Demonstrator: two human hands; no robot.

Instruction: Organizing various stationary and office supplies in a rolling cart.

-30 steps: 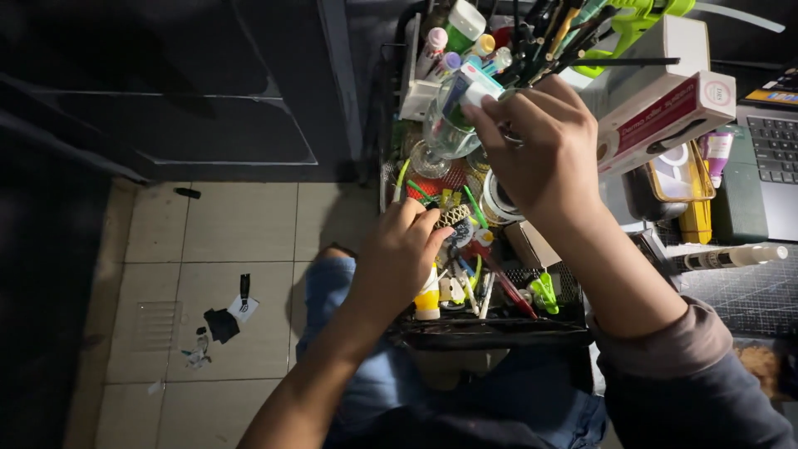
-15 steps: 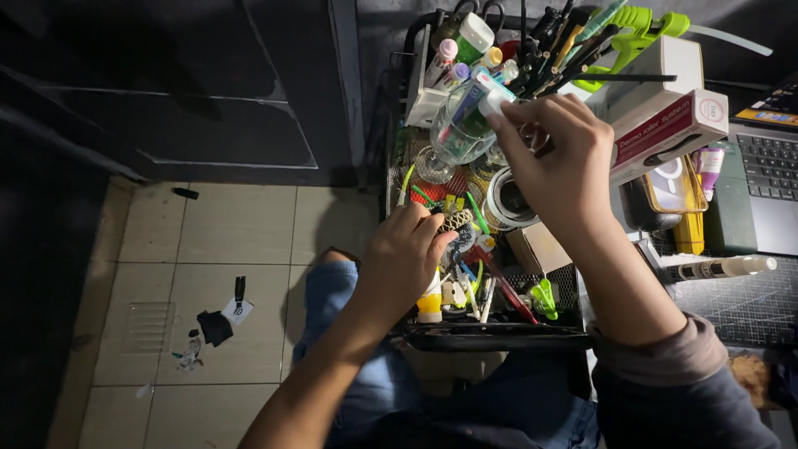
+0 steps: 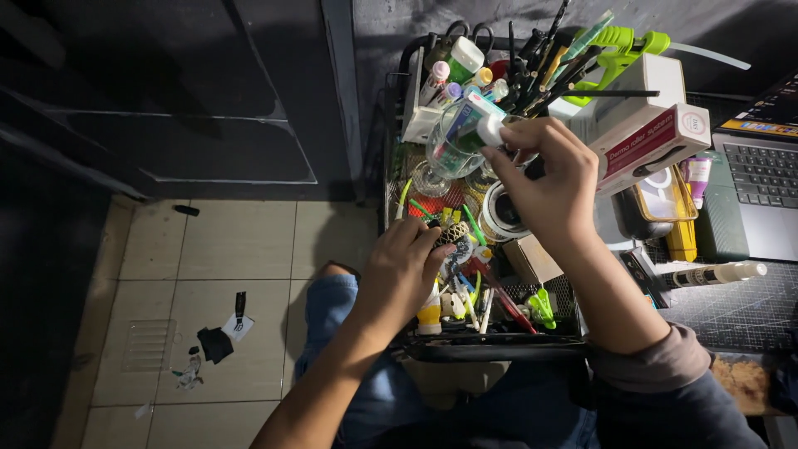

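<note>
A black wire-mesh basket (image 3: 499, 346) full of craft odds and ends sits in front of my knees. My left hand (image 3: 403, 270) reaches into it from the left, fingertips pinched on a small woven patterned piece (image 3: 454, 234). My right hand (image 3: 550, 179) is farther back, thumb and forefinger closed on the white cap of a tube (image 3: 489, 129). That tube stands in a clear stemmed glass (image 3: 447, 148) with other tubes. Below my left hand a small yellow-based bottle (image 3: 429, 316) stands in the basket.
Tape rolls (image 3: 503, 209), a green clip (image 3: 544, 308) and pens fill the basket; brushes and a green tool (image 3: 628, 40) stick up behind. To the right are a pink-and-white box (image 3: 657, 137), a laptop (image 3: 761, 187), a white marker (image 3: 716, 273) and a cutting mat (image 3: 744, 312). Scraps (image 3: 218, 339) lie on the tiled floor.
My right hand has drawn back a little from over the glass and closed on the white-capped tube. My left hand stays on the woven piece. The view has tipped down slightly.
</note>
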